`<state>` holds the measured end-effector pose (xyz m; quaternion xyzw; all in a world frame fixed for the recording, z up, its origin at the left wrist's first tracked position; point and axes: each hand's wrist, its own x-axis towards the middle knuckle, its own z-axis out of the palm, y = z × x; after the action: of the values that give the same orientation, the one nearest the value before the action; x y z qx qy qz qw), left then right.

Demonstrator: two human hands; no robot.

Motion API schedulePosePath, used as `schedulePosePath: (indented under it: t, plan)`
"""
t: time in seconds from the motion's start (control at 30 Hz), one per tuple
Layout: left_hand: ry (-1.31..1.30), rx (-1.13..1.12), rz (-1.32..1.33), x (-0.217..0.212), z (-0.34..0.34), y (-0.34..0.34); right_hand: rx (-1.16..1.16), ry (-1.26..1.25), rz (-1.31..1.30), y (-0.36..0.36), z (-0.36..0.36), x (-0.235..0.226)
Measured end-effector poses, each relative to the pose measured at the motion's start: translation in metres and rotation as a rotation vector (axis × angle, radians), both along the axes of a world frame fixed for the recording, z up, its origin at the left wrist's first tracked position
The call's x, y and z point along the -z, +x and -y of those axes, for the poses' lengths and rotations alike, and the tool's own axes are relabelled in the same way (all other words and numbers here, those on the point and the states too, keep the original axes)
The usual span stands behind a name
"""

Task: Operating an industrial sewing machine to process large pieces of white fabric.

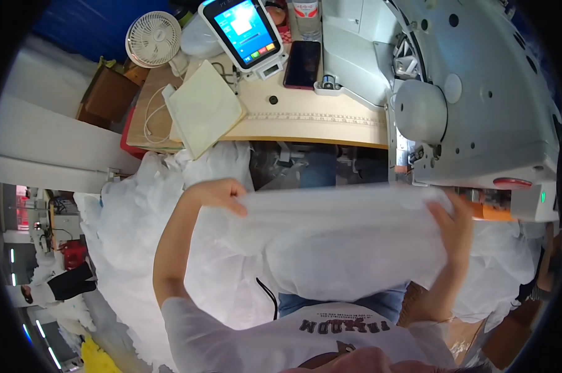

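Note:
A sheet of thin white fabric (349,242) is stretched between my hands over my lap, its upper edge drawn nearly straight. My left hand (217,195) pinches one end of that edge, fingers curled. At the other end my right hand (450,219), a little blurred, grips the fabric with the thumb on top. Just beyond my right hand stands a large pale grey sewing machine (479,118), its needle area partly hidden. More white fabric (150,230) is heaped beside my left arm.
The wooden table (330,127) carries a control screen (242,31), a phone (302,64), a cream pad (206,109), a small fan (153,39) and a bottle (307,20). White fabric (498,261) also lies right of my right arm. Another person (51,291) is far left.

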<state>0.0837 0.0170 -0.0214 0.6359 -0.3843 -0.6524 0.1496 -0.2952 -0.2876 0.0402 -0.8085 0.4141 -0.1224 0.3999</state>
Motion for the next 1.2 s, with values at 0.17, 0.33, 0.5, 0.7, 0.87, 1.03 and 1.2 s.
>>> schedulePosePath:
  t: [0.17, 0.33, 0.5, 0.7, 0.87, 1.03, 1.2]
  plan:
    - [-0.271, 0.019, 0.097, -0.037, -0.033, -0.021, 0.358, 0.347, 0.189, -0.071, -0.002, -0.001]
    - [-0.433, -0.618, 0.542, -0.045, -0.028, -0.041, 0.582, 0.018, 0.646, -0.044, 0.001, 0.02]
    - [-0.605, -0.906, 0.866, -0.025, -0.04, -0.066, 0.302, -0.562, 0.175, -0.04, -0.002, 0.0]
    - [-0.551, -0.768, 0.786, -0.044, 0.02, -0.104, 0.473, -0.688, -0.187, -0.052, 0.049, -0.004]
    - [-0.997, -0.225, 1.449, -0.029, 0.021, -0.108, 0.266, -1.032, -0.134, -0.042, 0.081, 0.019]
    - [-0.361, 0.032, 1.102, -0.011, 0.001, -0.128, 0.266, -1.099, -0.099, -0.055, 0.079, 0.041]
    - [0.113, 0.014, 0.386, 0.009, -0.003, -0.04, 0.338, -1.053, 0.174, -0.027, 0.028, 0.014]
